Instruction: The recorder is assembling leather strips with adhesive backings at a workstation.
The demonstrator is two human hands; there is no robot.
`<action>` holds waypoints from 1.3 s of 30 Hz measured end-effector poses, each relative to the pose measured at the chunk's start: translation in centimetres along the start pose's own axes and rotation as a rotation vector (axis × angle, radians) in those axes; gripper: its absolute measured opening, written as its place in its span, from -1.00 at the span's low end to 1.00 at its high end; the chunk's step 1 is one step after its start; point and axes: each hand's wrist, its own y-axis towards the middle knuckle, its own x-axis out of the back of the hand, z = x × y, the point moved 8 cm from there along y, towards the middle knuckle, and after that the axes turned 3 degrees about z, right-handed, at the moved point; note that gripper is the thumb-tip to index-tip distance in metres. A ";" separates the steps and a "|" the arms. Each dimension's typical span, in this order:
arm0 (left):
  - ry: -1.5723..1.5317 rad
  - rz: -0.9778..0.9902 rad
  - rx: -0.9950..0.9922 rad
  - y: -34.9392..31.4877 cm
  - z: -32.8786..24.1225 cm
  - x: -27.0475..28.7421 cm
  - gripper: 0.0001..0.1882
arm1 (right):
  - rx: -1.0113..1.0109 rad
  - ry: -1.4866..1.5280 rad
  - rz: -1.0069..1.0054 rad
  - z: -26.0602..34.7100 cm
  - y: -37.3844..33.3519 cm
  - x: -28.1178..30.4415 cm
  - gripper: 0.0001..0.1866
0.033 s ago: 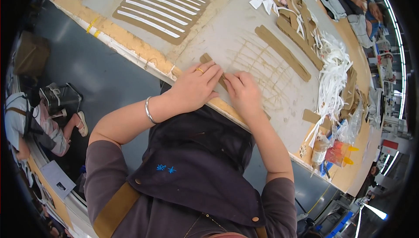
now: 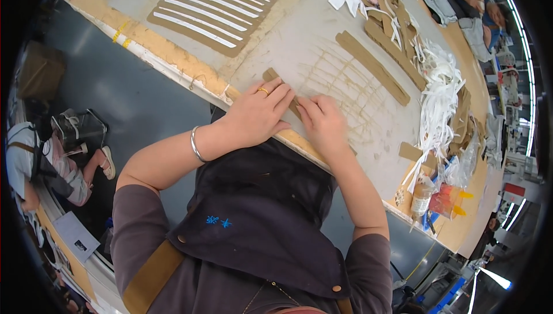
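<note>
A narrow brown fabric strip point(image 2: 269, 74) lies slantwise along the near edge of the worktable point(image 2: 259, 55), mostly covered by my hands. My left hand point(image 2: 259, 109), with a ring and a bangle, presses its closed fingers down on the strip near its far end. Just to the right, my right hand point(image 2: 324, 125) has thumb and fingertips pinched on the same strip. The fingertips of both hands almost meet. Farther off on the table lies a stack of longer brown strips point(image 2: 373, 67).
At the far left sits a brown panel point(image 2: 227, 47) with white strips laid across it in rows. White tape point(image 2: 440, 83) is heaped on the right, beside brown scraps point(image 2: 391, 31). A bottle point(image 2: 422, 199) and a red container point(image 2: 444, 200) stand near the right corner. Other people sit beyond.
Barely anything differs. The view has shifted very slightly, and both hands stay on the brown fabric strip.
</note>
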 end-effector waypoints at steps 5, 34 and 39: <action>0.076 0.129 -0.043 0.3 -2.4 0.1 -0.20 | 0.012 -0.015 0.069 -0.9 -3.2 2.6 -0.77; 0.272 0.296 -0.364 1.6 -13.5 -4.5 0.01 | -0.230 -0.052 0.156 -2.7 -13.6 9.1 -0.65; 0.267 0.271 -0.368 1.2 -13.4 -4.6 0.03 | -0.255 -0.058 0.152 -2.3 -13.7 9.2 -0.55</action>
